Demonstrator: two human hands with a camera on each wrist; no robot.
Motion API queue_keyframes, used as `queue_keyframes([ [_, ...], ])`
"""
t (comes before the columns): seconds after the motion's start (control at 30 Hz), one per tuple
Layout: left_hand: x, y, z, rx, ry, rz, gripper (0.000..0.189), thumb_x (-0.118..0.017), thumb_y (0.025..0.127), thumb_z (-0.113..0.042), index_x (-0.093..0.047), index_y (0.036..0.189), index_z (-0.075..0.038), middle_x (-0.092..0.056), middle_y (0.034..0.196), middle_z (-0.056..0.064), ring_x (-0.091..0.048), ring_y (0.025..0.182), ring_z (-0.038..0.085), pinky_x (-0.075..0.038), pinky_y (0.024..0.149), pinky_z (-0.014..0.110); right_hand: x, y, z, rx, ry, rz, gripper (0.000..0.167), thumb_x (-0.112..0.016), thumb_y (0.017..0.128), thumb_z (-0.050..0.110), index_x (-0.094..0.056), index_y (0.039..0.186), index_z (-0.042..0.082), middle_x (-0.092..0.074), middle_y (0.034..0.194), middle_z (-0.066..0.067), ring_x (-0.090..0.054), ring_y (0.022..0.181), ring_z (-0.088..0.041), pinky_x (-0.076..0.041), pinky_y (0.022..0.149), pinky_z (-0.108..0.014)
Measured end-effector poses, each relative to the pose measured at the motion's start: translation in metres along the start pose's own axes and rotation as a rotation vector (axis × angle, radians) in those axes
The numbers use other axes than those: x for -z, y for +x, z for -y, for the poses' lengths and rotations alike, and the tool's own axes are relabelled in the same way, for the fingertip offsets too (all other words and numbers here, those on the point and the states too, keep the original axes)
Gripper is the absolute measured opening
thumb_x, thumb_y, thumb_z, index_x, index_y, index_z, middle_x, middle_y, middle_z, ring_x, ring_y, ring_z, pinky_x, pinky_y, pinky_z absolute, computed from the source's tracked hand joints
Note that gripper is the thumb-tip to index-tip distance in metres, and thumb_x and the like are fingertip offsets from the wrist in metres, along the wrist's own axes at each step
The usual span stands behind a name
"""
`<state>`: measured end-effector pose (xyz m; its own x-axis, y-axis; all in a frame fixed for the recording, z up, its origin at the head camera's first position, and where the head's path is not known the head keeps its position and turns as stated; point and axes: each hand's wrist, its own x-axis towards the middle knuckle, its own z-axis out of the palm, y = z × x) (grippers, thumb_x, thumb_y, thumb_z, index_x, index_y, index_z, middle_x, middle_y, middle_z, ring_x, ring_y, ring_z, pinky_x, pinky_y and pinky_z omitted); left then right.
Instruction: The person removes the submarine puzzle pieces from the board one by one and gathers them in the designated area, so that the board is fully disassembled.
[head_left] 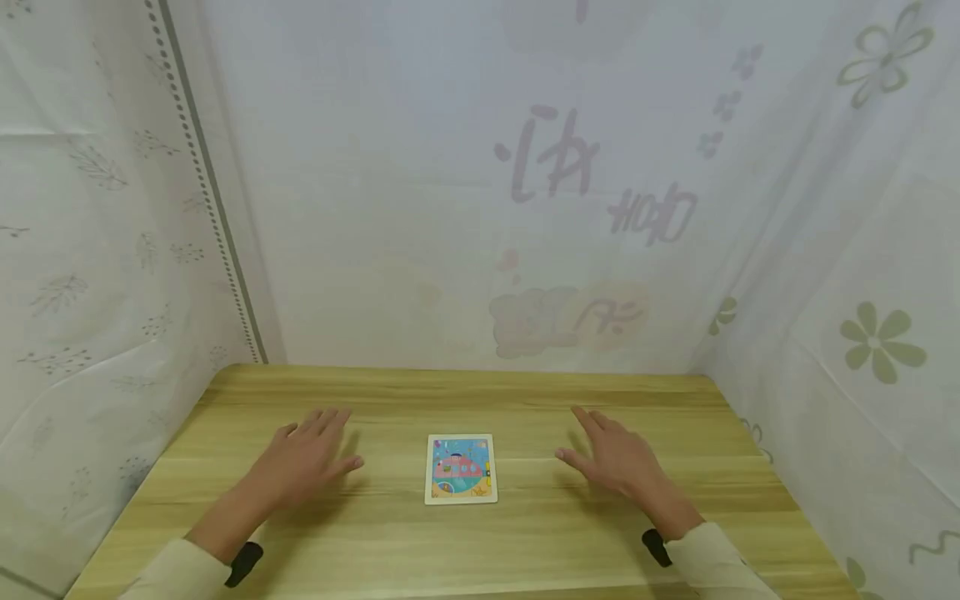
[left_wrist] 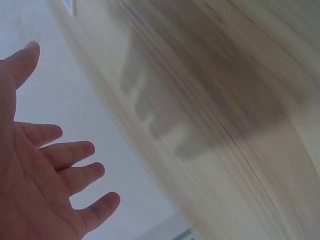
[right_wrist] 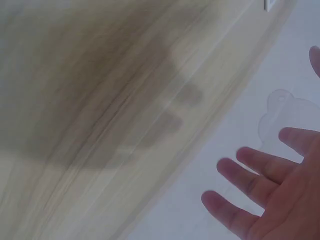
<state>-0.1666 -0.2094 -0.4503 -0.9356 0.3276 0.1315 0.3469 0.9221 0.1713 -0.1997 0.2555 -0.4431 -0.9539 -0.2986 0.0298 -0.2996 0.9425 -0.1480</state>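
Note:
A small square picture puzzle point(head_left: 461, 469) with a white border lies flat on the wooden table point(head_left: 525, 550), showing a pink submarine in a blue sea. To its left hovers my left hand point(head_left: 306, 458), palm down, fingers spread and touching nothing. My right hand point(head_left: 617, 457) is held out on the other side, also apart from the puzzle, its fingers extended. In the left wrist view the left hand point(left_wrist: 50, 175) appears over its own shadow on the wood. The right wrist view shows the right hand point(right_wrist: 280, 185) likewise, with just a white corner of the puzzle point(right_wrist: 270, 4) at the top.
A pale printed cloth point(head_left: 390, 208) hangs behind the table's far edge. Patterned curtains point(head_left: 97, 275) enclose the left side, and a flowered one point(head_left: 847, 275) the right. Each wrist wears a dark band point(head_left: 243, 564).

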Motion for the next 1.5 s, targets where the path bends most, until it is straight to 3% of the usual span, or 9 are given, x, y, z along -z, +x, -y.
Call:
queue_keyframes([
  [0.33, -0.009, 0.021, -0.015, 0.051, -0.137, -0.064, 0.062, -0.060, 0.095, -0.041, -0.047, 0.138, 0.002, -0.059, 0.126, 0.027, -0.054, 0.118, 0.046, -0.044, 0.089, 0.067, 0.000, 0.019, 0.013, -0.053, 0.188, 0.056, 0.085, -0.049, 0.087, 0.072, -0.040, 0.149, 0.014, -0.058, 0.135, -0.014, -0.057, 0.121, -0.034, -0.048, 0.094, -0.057],
  [0.57, -0.014, 0.036, -0.026, 0.153, -0.353, -0.012, 0.058, -0.057, 0.097, -0.036, -0.048, 0.138, 0.004, -0.063, 0.124, 0.023, -0.060, 0.110, 0.043, -0.051, 0.087, 0.059, -0.001, 0.035, 0.026, -0.088, 0.353, 0.090, 0.077, -0.054, 0.087, 0.068, -0.046, 0.145, 0.017, -0.067, 0.119, -0.008, -0.064, 0.105, -0.026, -0.053, 0.084, -0.051],
  [0.8, -0.023, 0.042, -0.036, 0.210, -0.457, 0.003, 0.054, -0.058, 0.097, -0.034, -0.050, 0.136, 0.003, -0.066, 0.117, 0.022, -0.065, 0.101, 0.038, -0.055, 0.080, 0.053, -0.012, 0.047, 0.036, -0.064, 0.498, 0.121, 0.065, -0.061, 0.088, 0.058, -0.057, 0.136, 0.015, -0.070, 0.110, -0.005, -0.067, 0.094, -0.018, -0.056, 0.074, -0.040],
  [1.0, -0.029, 0.047, -0.043, 0.278, -0.598, -0.016, 0.047, -0.058, 0.097, -0.028, -0.056, 0.131, 0.003, -0.070, 0.106, 0.015, -0.067, 0.095, 0.030, -0.057, 0.076, 0.044, -0.015, 0.055, 0.048, -0.032, 0.673, 0.171, 0.055, -0.063, 0.093, 0.043, -0.056, 0.136, 0.009, -0.071, 0.103, -0.010, -0.071, 0.081, -0.023, -0.057, 0.068, -0.036],
  [1.1, -0.030, 0.048, -0.048, 0.321, -0.691, -0.010, 0.044, -0.057, 0.098, -0.028, -0.058, 0.129, 0.003, -0.070, 0.109, 0.016, -0.067, 0.097, 0.029, -0.057, 0.078, 0.043, -0.016, 0.057, 0.054, -0.025, 0.741, 0.195, 0.052, -0.062, 0.095, 0.036, -0.055, 0.137, 0.007, -0.072, 0.094, -0.012, -0.071, 0.077, -0.027, -0.059, 0.067, -0.036],
  [1.33, -0.030, 0.048, -0.058, 0.426, -0.906, 0.048, 0.041, -0.056, 0.098, -0.027, -0.061, 0.125, 0.004, -0.072, 0.102, 0.016, -0.069, 0.087, 0.027, -0.056, 0.071, 0.039, -0.020, 0.063, 0.067, -0.036, 0.838, 0.236, 0.048, -0.061, 0.095, 0.030, -0.055, 0.136, 0.006, -0.072, 0.083, -0.016, -0.070, 0.066, -0.027, -0.057, 0.056, -0.033],
  [1.5, -0.033, 0.049, -0.064, 0.482, -0.976, 0.043, 0.038, -0.056, 0.098, -0.024, -0.064, 0.119, 0.006, -0.073, 0.090, 0.016, -0.070, 0.078, 0.027, -0.058, 0.070, 0.040, -0.026, 0.067, 0.073, -0.055, 0.888, 0.268, 0.047, -0.063, 0.095, 0.029, -0.055, 0.136, 0.006, -0.072, 0.081, -0.014, -0.070, 0.063, -0.031, -0.059, 0.056, -0.038],
])
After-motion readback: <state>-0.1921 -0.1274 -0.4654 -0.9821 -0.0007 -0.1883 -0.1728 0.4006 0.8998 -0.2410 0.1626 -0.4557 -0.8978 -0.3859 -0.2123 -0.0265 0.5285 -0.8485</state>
